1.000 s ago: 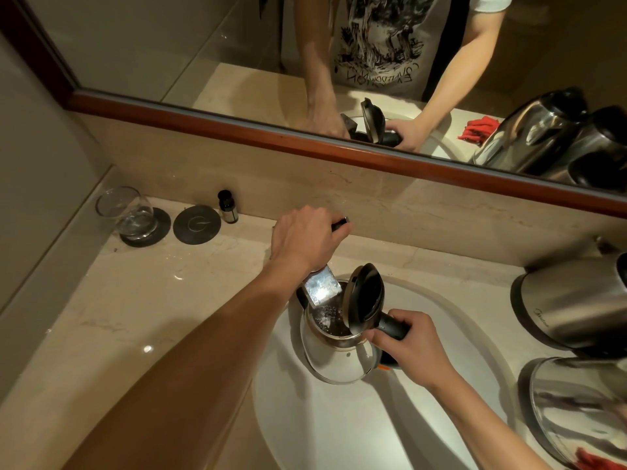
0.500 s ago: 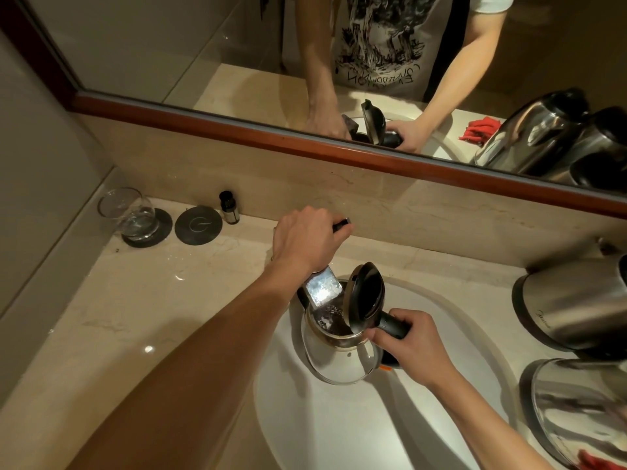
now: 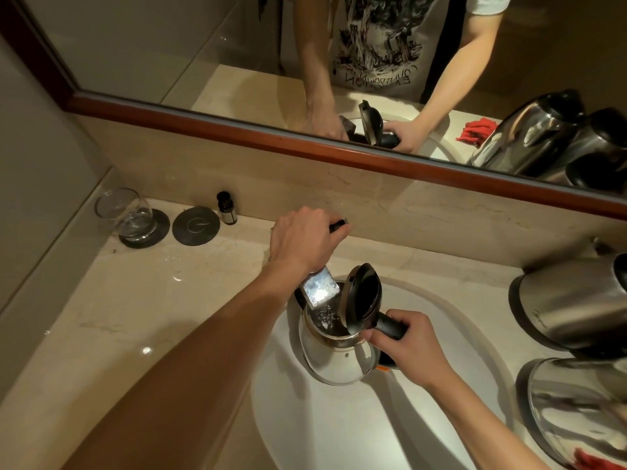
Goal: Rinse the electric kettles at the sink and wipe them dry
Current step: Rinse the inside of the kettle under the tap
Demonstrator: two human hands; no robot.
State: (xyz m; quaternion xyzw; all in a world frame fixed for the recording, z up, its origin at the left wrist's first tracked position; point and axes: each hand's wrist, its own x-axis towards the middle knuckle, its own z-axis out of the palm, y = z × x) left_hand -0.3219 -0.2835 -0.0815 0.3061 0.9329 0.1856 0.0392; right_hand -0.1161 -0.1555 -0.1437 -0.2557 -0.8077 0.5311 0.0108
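Nothing much has moved since a second ago: both hands and the kettle sit where they were, water running into the open top throughout.

Right hand (image 3: 409, 347) is clamped round the black handle of the kettle (image 3: 334, 361), holding it over the sink (image 3: 441, 334) with its lid (image 3: 363, 298) flipped up. Spout of the tap (image 3: 320, 288) hangs right over the opening, and you can see water churning inside. Left hand (image 3: 302, 239) is curled over the tap lever, just behind the kettle.

Two more kettles on the counter (image 3: 118, 317) at right: the near one (image 3: 576, 408) lies tilted with a red cloth (image 3: 592, 459) at its lower edge, the far one (image 3: 573, 300) is tipped on its side behind it. Far left corner: glass (image 3: 127, 215) on a coaster, a second dark coaster (image 3: 196, 226), a small bottle (image 3: 225, 209) at the backsplash. Mirror above.

Risks, my read:
- Overfill, so the kettle gets heavy on a one-hand grip and the wrist tips it into the basin.
- Water reaching the base contacts if it floods over the rim.
- Lid could drop shut under the stream and spray the counter.
- Wet handle means slip when swirling or dumping.

Shut the tap early.
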